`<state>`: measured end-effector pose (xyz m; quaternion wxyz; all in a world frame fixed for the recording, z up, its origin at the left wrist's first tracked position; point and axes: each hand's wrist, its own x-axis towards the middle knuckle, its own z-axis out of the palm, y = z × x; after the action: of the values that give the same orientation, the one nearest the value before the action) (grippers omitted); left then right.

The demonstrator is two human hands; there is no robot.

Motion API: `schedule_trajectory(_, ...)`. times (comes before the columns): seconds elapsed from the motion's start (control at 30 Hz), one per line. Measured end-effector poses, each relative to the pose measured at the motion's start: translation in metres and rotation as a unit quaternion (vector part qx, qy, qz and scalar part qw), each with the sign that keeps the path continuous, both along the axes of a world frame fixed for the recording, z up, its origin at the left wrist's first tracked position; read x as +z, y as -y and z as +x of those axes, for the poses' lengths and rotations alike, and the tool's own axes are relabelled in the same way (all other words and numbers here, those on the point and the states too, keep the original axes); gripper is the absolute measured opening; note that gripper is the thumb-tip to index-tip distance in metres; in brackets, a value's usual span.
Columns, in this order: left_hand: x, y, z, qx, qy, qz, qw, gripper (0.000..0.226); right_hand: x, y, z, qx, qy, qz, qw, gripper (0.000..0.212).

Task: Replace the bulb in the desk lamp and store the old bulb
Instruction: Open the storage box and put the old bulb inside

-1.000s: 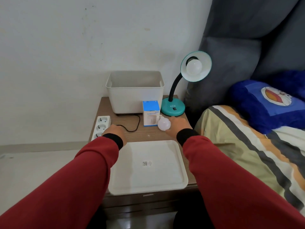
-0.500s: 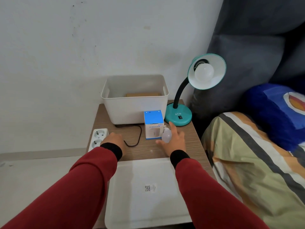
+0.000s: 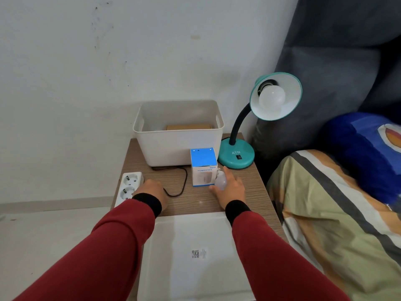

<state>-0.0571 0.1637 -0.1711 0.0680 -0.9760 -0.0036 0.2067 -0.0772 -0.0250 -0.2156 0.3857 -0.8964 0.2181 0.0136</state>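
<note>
A teal desk lamp (image 3: 236, 154) stands at the back right of the wooden table (image 3: 249, 192). Its shade faces me with a white bulb (image 3: 271, 98) screwed into the socket. A second white bulb (image 3: 220, 180) lies against a blue and white box (image 3: 204, 168) in front of the lamp base. My right hand (image 3: 232, 190) curls around that loose bulb, thumb and fingers on it. My left hand (image 3: 153, 190) rests on the table beside the black cord (image 3: 183, 183), fingers curled under, holding nothing that I can see.
A white plastic bin (image 3: 180, 148) with a brown box (image 3: 188, 126) inside stands at the back. A white power strip (image 3: 128, 187) lies at the left edge. A white tray (image 3: 195, 235) sits near me. A bed with a striped blanket (image 3: 325, 213) borders the right.
The view has tilted up and drawn closer to the table. My right hand stays on the loose bulb by the box. My left hand has hardly moved.
</note>
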Motion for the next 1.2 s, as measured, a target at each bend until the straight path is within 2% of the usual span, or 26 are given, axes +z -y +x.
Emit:
schedule_trajectory(0.27, 0.028, 0.002, -0.005, -0.006, 0.029, -0.021, 0.999, 0.03, 0.035, 0.003, -0.005, -0.013, 0.015, -0.015, 1.0, 0.063)
schedule_trajectory(0.57, 0.111, -0.001, 0.002, -0.012, 0.109, -0.068, 0.992, 0.038, 0.135, 0.007, -0.001, -0.01, 0.086, -0.04, 0.995, 0.058)
schedule_trajectory(0.83, 0.163, -0.014, 0.023, 0.008, 0.151, -0.1, 0.984, 0.032, 0.206, -0.009, 0.034, -0.001, 0.16, 0.028, 0.987, 0.057)
schedule_trajectory(1.0, 0.172, -0.015, 0.063, 0.021, 0.158, -0.118, 0.98, 0.032, 0.209, -0.018, 0.075, 0.048, 0.141, 0.058, 0.987, 0.057)
schedule_trajectory(1.2, 0.149, -0.007, 0.125, 0.028, 0.136, -0.121, 0.983, 0.028, 0.174, -0.014, 0.135, 0.113, 0.057, 0.064, 0.99, 0.055)
